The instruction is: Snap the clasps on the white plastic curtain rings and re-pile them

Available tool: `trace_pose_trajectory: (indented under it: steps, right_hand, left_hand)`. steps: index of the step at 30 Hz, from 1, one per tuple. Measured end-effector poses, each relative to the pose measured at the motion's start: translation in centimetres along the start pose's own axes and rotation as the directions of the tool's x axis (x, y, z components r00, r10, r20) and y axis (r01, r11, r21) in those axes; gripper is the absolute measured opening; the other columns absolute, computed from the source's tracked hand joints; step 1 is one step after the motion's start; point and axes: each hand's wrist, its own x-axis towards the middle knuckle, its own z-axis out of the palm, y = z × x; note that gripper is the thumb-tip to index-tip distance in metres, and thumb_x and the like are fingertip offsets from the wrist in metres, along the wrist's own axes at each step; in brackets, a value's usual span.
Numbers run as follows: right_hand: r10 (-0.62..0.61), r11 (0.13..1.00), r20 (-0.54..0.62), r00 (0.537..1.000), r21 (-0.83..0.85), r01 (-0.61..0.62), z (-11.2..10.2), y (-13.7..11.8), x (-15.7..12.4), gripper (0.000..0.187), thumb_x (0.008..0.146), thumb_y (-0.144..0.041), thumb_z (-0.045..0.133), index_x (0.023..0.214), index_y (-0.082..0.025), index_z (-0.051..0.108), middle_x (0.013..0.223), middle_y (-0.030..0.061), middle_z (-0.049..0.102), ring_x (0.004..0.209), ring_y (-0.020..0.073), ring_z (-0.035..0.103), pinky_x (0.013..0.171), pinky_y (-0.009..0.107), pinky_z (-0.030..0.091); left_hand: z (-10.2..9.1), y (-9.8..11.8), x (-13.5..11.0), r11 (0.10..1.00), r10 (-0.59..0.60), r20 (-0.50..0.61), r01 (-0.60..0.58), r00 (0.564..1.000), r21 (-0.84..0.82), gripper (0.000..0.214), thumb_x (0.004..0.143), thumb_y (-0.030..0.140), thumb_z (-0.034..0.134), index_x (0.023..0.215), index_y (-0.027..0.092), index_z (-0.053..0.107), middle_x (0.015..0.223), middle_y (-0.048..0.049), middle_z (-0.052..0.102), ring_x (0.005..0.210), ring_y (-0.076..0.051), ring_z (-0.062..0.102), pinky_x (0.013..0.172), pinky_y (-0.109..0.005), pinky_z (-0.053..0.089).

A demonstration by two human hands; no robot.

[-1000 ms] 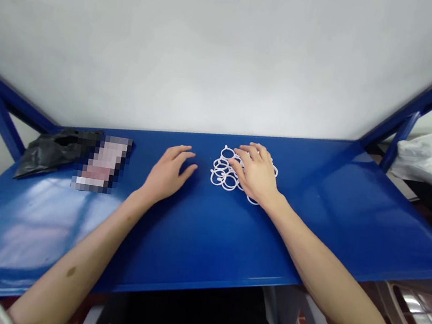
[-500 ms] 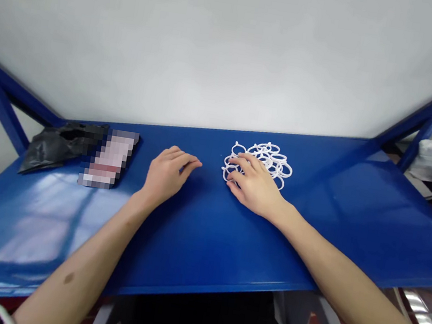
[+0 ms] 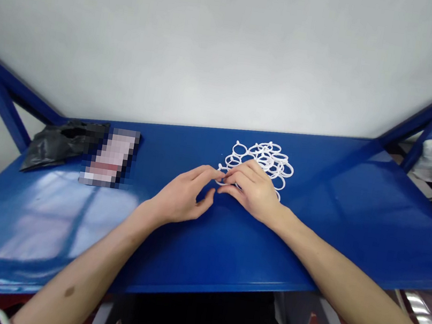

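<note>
I have the left hand and right hand close together at the near-left edge of the white rings, overlapped on the blue bench. Left grip parted; right narrow, seemingly steadying the outer ring, though I cannot tell if it pinches.

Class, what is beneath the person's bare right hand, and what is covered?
Thin round white rings, lying on a glossy blue tabletop, show around the edges of the bare right hand. The hand covers whatever is directly beneath it, so any hidden rings cannot be counted.
</note>
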Motion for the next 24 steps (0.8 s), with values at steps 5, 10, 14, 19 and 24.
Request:
trace_pose_trajectory:
  steps: [5,10,14,19,24]
  right_hand:
    - [-0.049,0.999,0.048,0.998,0.020,0.048,-0.2,0.2,0.1,0.018,0.100,-0.034,0.057,0.095,-0.021,0.068,0.096,0.0048,0.071,0.091,0.0199,0.060,0.082,0.035,0.051]
    - [-0.113,0.993,0.126,0.985,-0.017,0.116,-0.3,0.5,0.4,0.023,0.104,-0.028,0.046,0.103,-0.018,0.067,0.104,0.0067,0.071,0.095,0.0186,0.063,0.085,0.033,0.051]
    - [-0.124,0.977,0.152,0.981,-0.157,0.148,0.0,0.2,0.7,0.030,0.106,-0.028,0.042,0.094,-0.017,0.067,0.095,0.0067,0.071,0.086,0.0188,0.060,0.077,0.033,0.048]
    - [-0.124,0.945,0.117,0.985,-0.291,0.153,0.3,-0.4,0.8,0.034,0.106,-0.026,0.041,0.085,-0.015,0.066,0.084,0.0070,0.068,0.077,0.0183,0.056,0.068,0.032,0.043]
    - [-0.118,0.963,0.075,0.990,-0.234,0.133,0.4,-0.3,0.6,0.027,0.105,-0.028,0.046,0.097,-0.015,0.068,0.098,0.0074,0.071,0.085,0.0180,0.062,0.073,0.031,0.050]
  left_hand:
    - [-0.6,-0.5,0.2,0.999,0.046,0.005,-0.046,0.999,-0.003,0.023,0.090,0.013,0.055,0.111,0.021,0.059,0.109,-0.0064,0.065,0.100,-0.017,0.065,0.090,-0.030,0.055]
    - [-0.3,-1.4,0.4,0.989,0.130,-0.036,-0.127,0.991,0.073,0.006,0.096,0.018,0.057,0.100,0.019,0.061,0.105,-0.0059,0.064,0.098,-0.016,0.062,0.088,-0.029,0.053]
    - [0.2,-1.6,0.6,0.969,0.158,0.005,-0.156,0.987,0.190,0.018,0.100,0.013,0.046,0.089,0.017,0.060,0.091,-0.0050,0.064,0.084,-0.016,0.058,0.077,-0.028,0.050]
    - [0.3,-1.3,0.9,0.893,0.165,0.038,-0.165,0.986,0.419,0.026,0.099,0.013,0.044,0.078,0.018,0.059,0.075,-0.0041,0.060,0.072,-0.019,0.048,0.067,-0.033,0.042]
    - [0.0,-1.6,0.9,0.898,0.114,0.043,-0.121,0.993,0.423,0.025,0.101,0.018,0.046,0.084,0.018,0.064,0.085,-0.0052,0.066,0.079,-0.020,0.051,0.070,-0.034,0.042]
